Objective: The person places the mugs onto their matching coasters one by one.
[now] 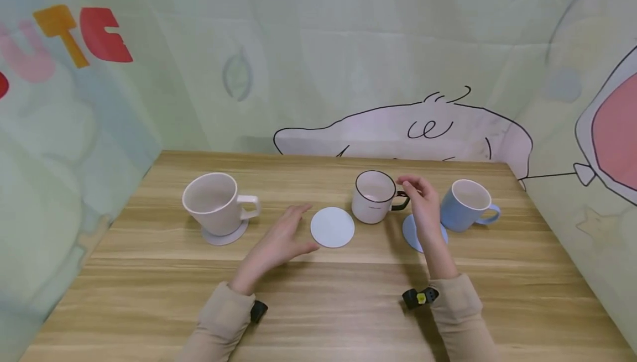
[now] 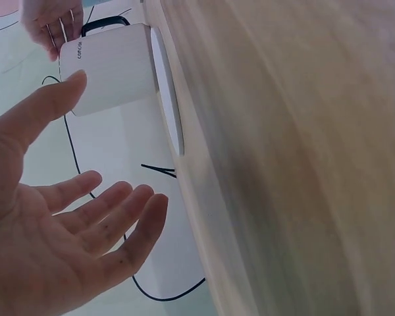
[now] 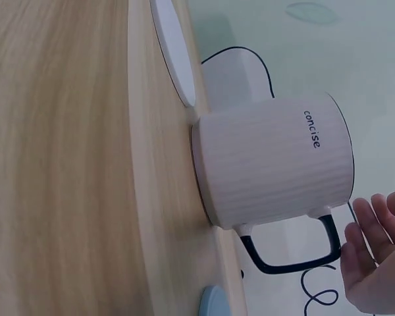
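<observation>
A white mug (image 1: pixel 372 205) with a black rim and black handle (image 3: pixel 293 267) stands upright on the wooden table. Small lettering reading "concise" shows on its side in the right wrist view. My right hand (image 1: pixel 422 199) is beside that handle with loosely bent fingers, not wrapped around it. To the mug's left lies a round white coaster (image 1: pixel 332 227). My left hand (image 1: pixel 283 240) is just left of this coaster, thumb and fingers spread apart and nothing between them. Partly under my right wrist lies a blue coaster (image 1: pixel 412 234).
At the left, a large off-white mug (image 1: pixel 214 207) sits on a pale grey coaster (image 1: pixel 225 238), handle to the right. A blue mug (image 1: pixel 463 207) stands right of the blue coaster. Behind the wooden table (image 1: pixel 338 307) hangs a printed cloth backdrop (image 1: pixel 308 63).
</observation>
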Demonstrator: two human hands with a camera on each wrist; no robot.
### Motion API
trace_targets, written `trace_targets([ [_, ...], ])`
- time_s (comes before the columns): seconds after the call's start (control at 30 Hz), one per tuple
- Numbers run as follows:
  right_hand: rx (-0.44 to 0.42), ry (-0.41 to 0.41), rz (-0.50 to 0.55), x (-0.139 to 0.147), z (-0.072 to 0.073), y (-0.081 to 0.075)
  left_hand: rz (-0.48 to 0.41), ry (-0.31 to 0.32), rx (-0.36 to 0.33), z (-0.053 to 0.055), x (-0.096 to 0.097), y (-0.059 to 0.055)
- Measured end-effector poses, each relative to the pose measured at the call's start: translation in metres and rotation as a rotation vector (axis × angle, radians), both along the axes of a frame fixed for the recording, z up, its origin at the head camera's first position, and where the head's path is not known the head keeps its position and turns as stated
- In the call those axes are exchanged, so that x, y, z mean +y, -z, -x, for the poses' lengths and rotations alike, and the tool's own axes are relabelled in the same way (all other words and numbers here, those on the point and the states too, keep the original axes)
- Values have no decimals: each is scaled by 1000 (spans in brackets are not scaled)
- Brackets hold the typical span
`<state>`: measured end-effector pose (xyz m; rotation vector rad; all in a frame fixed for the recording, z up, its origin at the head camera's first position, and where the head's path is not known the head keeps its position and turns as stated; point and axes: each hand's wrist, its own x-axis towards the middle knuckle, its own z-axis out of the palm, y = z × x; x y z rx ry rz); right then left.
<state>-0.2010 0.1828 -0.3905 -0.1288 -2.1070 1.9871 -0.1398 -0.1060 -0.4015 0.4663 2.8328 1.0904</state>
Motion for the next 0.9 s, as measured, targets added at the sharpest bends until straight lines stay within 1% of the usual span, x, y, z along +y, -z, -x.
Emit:
trace_targets([
  [0.13,-10,13,-31,2,4,2,14,1,-8,5,2,2],
  [0.27,-25,12,-45,5,7,4,20,-1,-35,10,5,2],
  [0.43,-42,10,-96,7,11,10,21,11,-66,15,7,2],
  [0.53,-58,-11,-120,8,13,14,23,18,-78,16,8,3],
  [0.7,-115,-63,-143,10,14,17,33,22,-86,19,9,5],
  [0.77,-133,-73,-158,10,15,18,38,26,-88,20,9,6],
  [0.9,-140,-83,-177,10,15,21,48,36,-97,22,10,8],
])
